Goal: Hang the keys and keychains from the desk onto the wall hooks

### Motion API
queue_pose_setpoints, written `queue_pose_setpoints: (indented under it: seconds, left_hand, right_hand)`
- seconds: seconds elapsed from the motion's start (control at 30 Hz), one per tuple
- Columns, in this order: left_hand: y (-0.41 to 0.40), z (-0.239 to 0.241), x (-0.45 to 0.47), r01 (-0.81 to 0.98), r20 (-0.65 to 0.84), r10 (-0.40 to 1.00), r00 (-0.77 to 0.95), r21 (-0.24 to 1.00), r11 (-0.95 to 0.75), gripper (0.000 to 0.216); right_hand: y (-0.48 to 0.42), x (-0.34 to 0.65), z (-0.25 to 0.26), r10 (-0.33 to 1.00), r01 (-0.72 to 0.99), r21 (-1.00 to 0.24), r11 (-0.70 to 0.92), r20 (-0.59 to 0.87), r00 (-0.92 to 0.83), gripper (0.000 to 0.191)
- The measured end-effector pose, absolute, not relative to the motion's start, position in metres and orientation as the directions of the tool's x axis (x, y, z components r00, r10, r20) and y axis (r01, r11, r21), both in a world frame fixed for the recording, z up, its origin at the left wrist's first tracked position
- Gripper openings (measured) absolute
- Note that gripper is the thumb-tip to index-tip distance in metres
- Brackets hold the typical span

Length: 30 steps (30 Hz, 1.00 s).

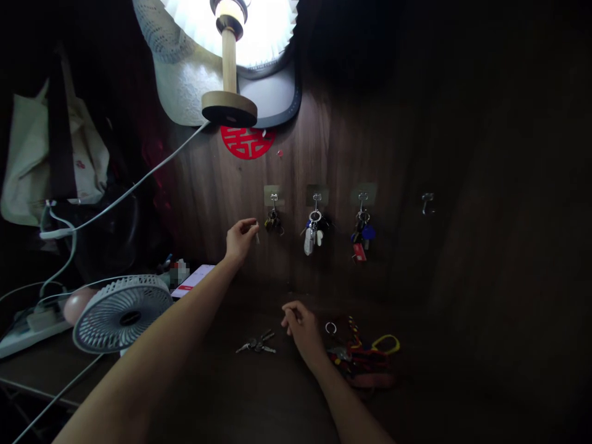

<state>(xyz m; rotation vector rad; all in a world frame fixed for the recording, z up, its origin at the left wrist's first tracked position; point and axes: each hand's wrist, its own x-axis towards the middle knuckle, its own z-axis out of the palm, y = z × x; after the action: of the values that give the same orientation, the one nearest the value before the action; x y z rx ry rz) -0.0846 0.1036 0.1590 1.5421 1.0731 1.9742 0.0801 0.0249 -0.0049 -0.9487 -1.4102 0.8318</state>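
Note:
My left hand is raised before the wooden panel, its fingertips pinched on a small silvery key. Just to its right, a bunch of dark keys hangs from the leftmost hook. Lower down, my right hand hovers over the dark surface, fingers loosely bent and slightly apart, with nothing visible in them. Between my arms lies a small group of loose keys. A metal ring is close to the right hand's right side, beside a dim heap of red and yellow straps.
Two more key bunches hang from hooks: one with a white tag, one with a red tag. A bare hook is farther right. A lit lamp hangs above. On the left are a fan, a phone and white cables.

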Motion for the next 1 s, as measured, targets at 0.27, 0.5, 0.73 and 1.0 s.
queue_pose_setpoints:
  seconds: [0.27, 0.5, 0.73, 1.0]
  left_hand:
    - [0.114, 0.197, -0.059, 0.456, 0.760, 0.618, -0.201, 0.631, -0.628, 0.020]
    - [0.113, 0.208, -0.045, 0.676, 0.780, 0.598, -0.182, 0.542, -0.500, 0.018]
    - [0.113, 0.208, -0.034, 0.745, 0.769, 0.601, -0.218, 0.529, -0.407, 0.016]
    - [0.106, 0.201, -0.027, 0.740, 0.747, 0.619, -0.242, 0.555, -0.380, 0.026]
  right_hand:
    - [0.021, 0.079, -0.003, 0.902, 0.112, -0.895, 0.431, 0.432, -0.017, 0.021]
    - [0.021, 0.079, -0.004, 0.893, 0.104, -0.887, 0.451, 0.449, -0.037, 0.023]
    - [0.021, 0.080, -0.004, 0.888, 0.117, -0.880, 0.460, 0.458, -0.047, 0.023]
    - [0.020, 0.080, -0.002, 0.884, 0.099, -0.878, 0.468, 0.466, -0.043, 0.022]
